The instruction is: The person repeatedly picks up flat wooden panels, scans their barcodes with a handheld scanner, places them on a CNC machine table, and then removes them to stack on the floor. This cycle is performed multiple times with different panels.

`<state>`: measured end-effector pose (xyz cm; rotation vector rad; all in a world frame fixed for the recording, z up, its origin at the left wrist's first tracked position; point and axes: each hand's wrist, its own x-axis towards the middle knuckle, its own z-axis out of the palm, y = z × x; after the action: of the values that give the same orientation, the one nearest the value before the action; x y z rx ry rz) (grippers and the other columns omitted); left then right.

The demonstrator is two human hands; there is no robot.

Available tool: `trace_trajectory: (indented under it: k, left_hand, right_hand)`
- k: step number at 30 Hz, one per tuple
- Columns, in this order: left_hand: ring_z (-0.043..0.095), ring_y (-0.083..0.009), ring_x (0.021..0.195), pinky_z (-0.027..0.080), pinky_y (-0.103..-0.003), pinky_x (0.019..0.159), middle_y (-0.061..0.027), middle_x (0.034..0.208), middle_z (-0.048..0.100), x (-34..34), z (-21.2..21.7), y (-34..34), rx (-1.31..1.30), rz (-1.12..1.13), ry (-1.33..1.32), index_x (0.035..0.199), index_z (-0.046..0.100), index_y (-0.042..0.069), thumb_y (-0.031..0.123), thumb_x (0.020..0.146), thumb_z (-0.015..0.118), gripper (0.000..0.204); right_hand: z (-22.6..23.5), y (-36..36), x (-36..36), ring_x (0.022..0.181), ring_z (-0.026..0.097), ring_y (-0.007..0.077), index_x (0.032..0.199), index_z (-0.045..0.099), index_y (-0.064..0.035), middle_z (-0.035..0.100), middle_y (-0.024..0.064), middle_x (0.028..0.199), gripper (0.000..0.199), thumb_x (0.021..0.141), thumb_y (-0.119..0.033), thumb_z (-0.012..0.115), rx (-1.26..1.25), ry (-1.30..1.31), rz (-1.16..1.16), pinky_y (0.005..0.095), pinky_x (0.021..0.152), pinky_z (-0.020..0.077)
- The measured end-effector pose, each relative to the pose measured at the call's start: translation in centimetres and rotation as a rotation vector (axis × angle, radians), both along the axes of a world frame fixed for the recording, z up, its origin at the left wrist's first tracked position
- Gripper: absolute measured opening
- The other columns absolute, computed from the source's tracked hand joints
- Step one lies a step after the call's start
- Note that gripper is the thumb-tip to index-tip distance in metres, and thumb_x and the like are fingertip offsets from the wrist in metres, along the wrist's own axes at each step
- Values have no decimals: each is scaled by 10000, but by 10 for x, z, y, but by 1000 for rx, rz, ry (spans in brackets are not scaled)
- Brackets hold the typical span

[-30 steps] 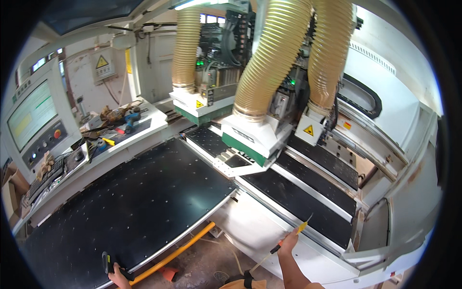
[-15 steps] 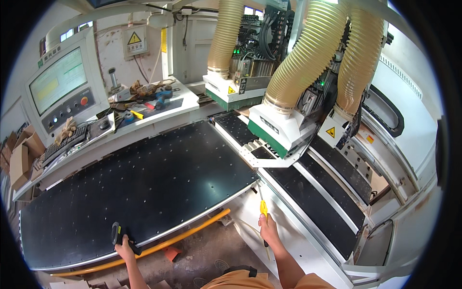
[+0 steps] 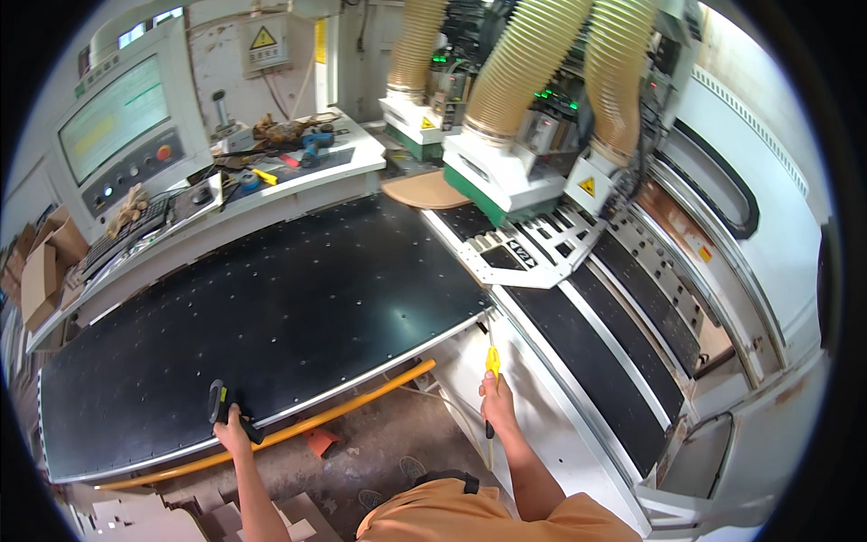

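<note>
- Cardboard box: open, beyond the left end of the black table.
- Control console: past the black table's far left side, its screen lit and a red knob below.
- Keyboard: on the ledge behind the black table's left part, a crumpled beige item lying on it.
- Left hand: closed around a black handheld device at the black table's near edge; whether the device touches the surface I cannot tell.
- White bench: behind the black table, with assorted tools, one yellow-handled.
- Yellow bar: running along the black table's near edge, slightly below it.
- Brown board: at the black table's far right corner, partly hidden by a white hood with a green skirt.
- Right hand: wrapped around a yellow tool just off the black table's near right corner; its thin tip points toward that corner, contact unclear.
- Ribbed hose: rising from the hood, beyond the black table's right end.
- Black panels: in parallel strips right of the black table.
</note>
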<state>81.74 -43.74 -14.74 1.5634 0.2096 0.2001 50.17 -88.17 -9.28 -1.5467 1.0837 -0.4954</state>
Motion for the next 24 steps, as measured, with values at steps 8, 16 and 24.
trace_trajectory:
  k: [8, 16, 24]
  left_hand:
    - [590, -159, 569, 473, -304, 559, -59, 720, 597, 0, -5, 1, 39, 20, -3, 858, 610, -15, 214, 888, 719, 255]
    - [592, -161, 573, 472, -308, 569, -58, 721, 598, -2, -8, 2, 49, 8, -25, 884, 611, -20, 227, 890, 726, 272]
    - [587, -147, 594, 466, -296, 574, -54, 741, 601, -5, -5, 0, 27, 14, -17, 890, 608, -13, 186, 896, 713, 225]
  right_hand:
    - [-7, -15, -3, 382, 443, 122, 954, 464, -49, 508, 42, 719, 430, 1062, -462, 415, -109, -43, -109, 298, 366, 388]
    - [-1, -27, -6, 399, 443, 126, 971, 460, -43, 503, 49, 729, 431, 1066, -460, 402, -143, -163, -272, 298, 370, 384]
    - [14, -22, -9, 355, 432, 116, 1025, 468, -39, 561, 96, 867, 430, 1071, -460, 394, 17, -192, -194, 273, 321, 347]
